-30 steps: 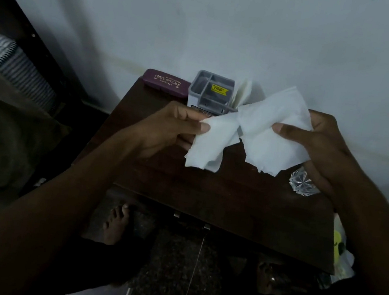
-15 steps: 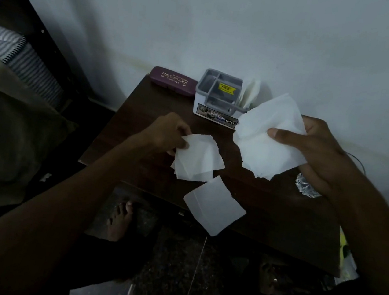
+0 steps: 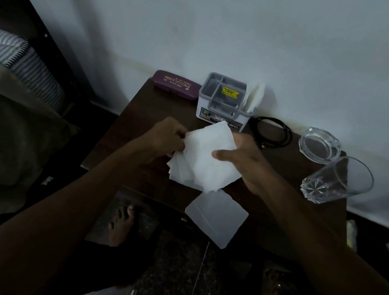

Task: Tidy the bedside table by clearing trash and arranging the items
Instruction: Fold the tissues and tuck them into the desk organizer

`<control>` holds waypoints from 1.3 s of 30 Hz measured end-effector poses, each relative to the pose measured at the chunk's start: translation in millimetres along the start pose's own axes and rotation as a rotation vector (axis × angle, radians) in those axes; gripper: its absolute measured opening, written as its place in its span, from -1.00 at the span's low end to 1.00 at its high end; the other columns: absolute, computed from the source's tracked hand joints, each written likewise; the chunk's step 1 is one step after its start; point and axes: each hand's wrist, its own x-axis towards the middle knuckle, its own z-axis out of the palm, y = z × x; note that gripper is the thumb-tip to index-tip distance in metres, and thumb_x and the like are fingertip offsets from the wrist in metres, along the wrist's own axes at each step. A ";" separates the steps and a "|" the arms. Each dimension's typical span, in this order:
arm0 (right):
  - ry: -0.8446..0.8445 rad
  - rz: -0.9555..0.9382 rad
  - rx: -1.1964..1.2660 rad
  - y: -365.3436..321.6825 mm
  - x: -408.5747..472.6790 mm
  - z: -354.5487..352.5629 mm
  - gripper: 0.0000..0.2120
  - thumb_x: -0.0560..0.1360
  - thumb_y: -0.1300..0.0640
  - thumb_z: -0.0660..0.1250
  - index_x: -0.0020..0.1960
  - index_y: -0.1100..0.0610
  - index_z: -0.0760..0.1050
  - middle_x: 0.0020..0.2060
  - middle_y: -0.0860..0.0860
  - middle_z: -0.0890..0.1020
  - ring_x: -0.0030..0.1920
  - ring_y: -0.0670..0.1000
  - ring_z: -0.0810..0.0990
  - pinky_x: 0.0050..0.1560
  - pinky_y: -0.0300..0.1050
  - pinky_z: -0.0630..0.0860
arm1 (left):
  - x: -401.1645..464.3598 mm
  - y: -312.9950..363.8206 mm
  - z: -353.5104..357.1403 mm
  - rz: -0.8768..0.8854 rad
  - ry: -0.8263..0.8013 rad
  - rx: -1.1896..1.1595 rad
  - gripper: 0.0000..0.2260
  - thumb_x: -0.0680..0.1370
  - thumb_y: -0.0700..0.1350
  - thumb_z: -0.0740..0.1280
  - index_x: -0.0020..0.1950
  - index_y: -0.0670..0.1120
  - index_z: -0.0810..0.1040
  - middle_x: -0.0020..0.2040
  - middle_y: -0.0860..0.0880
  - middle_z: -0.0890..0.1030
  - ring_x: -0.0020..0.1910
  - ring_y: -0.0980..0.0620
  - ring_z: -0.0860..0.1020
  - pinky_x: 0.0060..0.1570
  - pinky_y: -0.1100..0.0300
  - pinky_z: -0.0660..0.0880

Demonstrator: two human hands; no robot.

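Observation:
Over the dark wooden bedside table (image 3: 127,124), my left hand (image 3: 165,139) and my right hand (image 3: 243,158) together hold a stack of white tissues (image 3: 206,161). The left hand pinches its left edge and the right thumb lies on its right side. One loose white tissue (image 3: 216,218) lies half over the table's front edge. At the back stand a grey compartment organizer (image 3: 221,101) with white tissue (image 3: 254,98) stuck in its right slot, and a maroon spectacle case (image 3: 175,85).
A coiled black cable (image 3: 273,132) lies right of the organizer. A glass ashtray (image 3: 318,145) and a clear drinking glass (image 3: 336,182) stand at the table's right end. A bed with a striped pillow (image 3: 23,60) is on the left. My bare foot (image 3: 121,224) is on the floor below.
My two hands have come together, joining the tissues into one stack. The loose tissue stays at the front edge. The view has shifted, showing the cable, ashtray and whole glass.

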 end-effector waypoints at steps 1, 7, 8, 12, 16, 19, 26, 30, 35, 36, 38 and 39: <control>0.016 0.000 -0.006 0.7 1.2 1.3 -0.62 0.49 0.35 0.47 0.30 0.19 0.62 0.11 0.09 0.75 0.11 0.12 0.73 0.14 0.12 0.67 | -0.5 0.4 -0.6 -0.005 0.003 0.012 -0.76 0.56 -0.39 0.38 0.21 -0.25 0.68 0.06 -0.17 0.70 0.04 -0.16 0.70 -0.09 0.02 0.68; 0.085 -0.142 -0.214 -9.2 0.7 -5.4 -0.75 0.55 0.22 0.45 0.22 0.09 0.60 0.04 -0.06 0.70 0.07 -0.07 0.66 0.04 -0.10 0.58 | -3.2 -8.6 -9.7 0.039 0.160 0.202 -0.77 0.55 -0.34 0.40 0.16 -0.17 0.74 0.11 -0.10 0.72 0.09 -0.07 0.66 0.09 0.10 0.57; 0.102 -0.192 -0.303 -11.3 0.7 -8.8 -0.78 0.55 0.19 0.45 0.19 0.10 0.60 0.03 -0.06 0.69 0.04 -0.10 0.64 -0.02 -0.14 0.52 | -3.3 -10.0 -10.9 0.040 0.180 0.230 -0.75 0.53 -0.34 0.40 0.14 -0.14 0.74 0.12 -0.09 0.72 0.09 -0.07 0.66 0.09 0.09 0.58; 0.160 -0.190 -0.294 -16.2 2.1 -23.4 -0.80 0.54 0.15 0.47 0.16 0.10 0.60 0.02 -0.02 0.70 0.01 -0.03 0.66 -0.01 -0.06 0.58 | -2.3 -9.4 -14.2 0.049 0.239 0.276 -0.79 0.48 -0.23 0.44 0.06 -0.01 0.73 0.00 0.06 0.70 -0.01 0.01 0.65 0.15 0.00 0.61; 0.103 -0.074 0.062 -25.0 -3.6 -26.1 -0.75 0.59 0.20 0.44 0.26 0.05 0.60 0.08 -0.03 0.75 0.14 0.04 0.72 0.12 -0.04 0.66 | -9.1 7.4 -13.7 0.126 0.294 0.034 -0.77 0.47 -0.04 0.43 0.11 -0.02 0.71 0.07 0.03 0.73 0.10 -0.01 0.67 0.28 -0.15 0.56; 0.015 -0.019 0.295 -28.4 -4.0 -26.3 -0.67 0.63 0.20 0.37 0.38 0.12 0.54 0.20 0.05 0.73 0.24 0.09 0.70 0.27 0.10 0.62 | -17.3 34.6 -13.5 0.003 0.096 -0.529 -0.62 0.64 0.11 0.33 0.23 -0.17 0.68 0.14 -0.16 0.74 0.15 -0.15 0.71 0.26 -0.10 0.59; -0.023 -0.099 0.265 -36.2 -6.8 -21.3 -0.67 0.64 0.33 0.28 0.36 0.08 0.54 0.21 0.03 0.73 0.21 0.03 0.72 0.17 -0.01 0.67 | -21.3 44.0 -3.1 0.046 -0.151 -0.739 -0.67 0.61 -0.08 0.44 0.35 -0.13 0.61 0.19 -0.12 0.73 0.11 -0.09 0.72 -0.13 0.15 0.65; 0.010 -0.135 0.090 -34.4 -7.0 -19.2 -0.69 0.60 0.29 0.38 0.30 0.04 0.57 0.17 -0.03 0.74 0.18 0.01 0.72 0.15 0.05 0.68 | -16.6 40.7 -5.5 0.118 -0.051 -0.708 -0.67 0.54 -0.34 0.46 0.31 -0.20 0.63 0.17 -0.13 0.74 0.12 -0.09 0.72 -0.02 0.11 0.70; -0.023 -0.101 0.220 -36.5 -10.3 -28.9 -0.62 0.57 0.34 0.42 0.36 0.12 0.55 0.19 0.04 0.74 0.19 0.08 0.73 0.17 0.08 0.68 | -14.4 36.9 -14.1 0.145 -0.011 -0.595 -0.69 0.56 -0.32 0.45 0.29 -0.13 0.63 0.21 -0.07 0.72 0.18 -0.07 0.70 0.14 -0.02 0.68; -0.026 -0.102 0.254 -37.6 -11.8 -29.9 -0.62 0.56 0.36 0.42 0.34 0.13 0.55 0.19 0.06 0.74 0.19 0.09 0.73 0.16 0.09 0.69 | -14.0 35.2 -16.5 0.155 -0.005 -0.589 -0.66 0.56 -0.32 0.45 0.34 -0.16 0.62 0.24 -0.09 0.70 0.22 -0.09 0.68 0.17 -0.06 0.66; -0.034 -0.128 0.297 -39.3 -14.2 -30.5 -0.67 0.56 0.38 0.40 0.28 0.15 0.57 0.21 0.09 0.72 0.19 0.10 0.73 0.17 0.10 0.68 | -14.4 34.2 -20.2 0.190 0.010 -0.593 -0.62 0.56 -0.33 0.45 0.38 -0.20 0.59 0.26 -0.12 0.69 0.24 -0.12 0.67 0.21 -0.11 0.65; -0.042 -0.147 0.318 -39.6 -15.2 -30.7 -0.71 0.57 0.39 0.38 0.24 0.18 0.59 0.20 0.11 0.72 0.18 0.09 0.72 0.18 0.09 0.68 | -15.5 34.5 -21.9 0.219 0.025 -0.590 -0.62 0.56 -0.35 0.43 0.38 -0.22 0.59 0.25 -0.14 0.69 0.24 -0.13 0.67 0.21 -0.11 0.64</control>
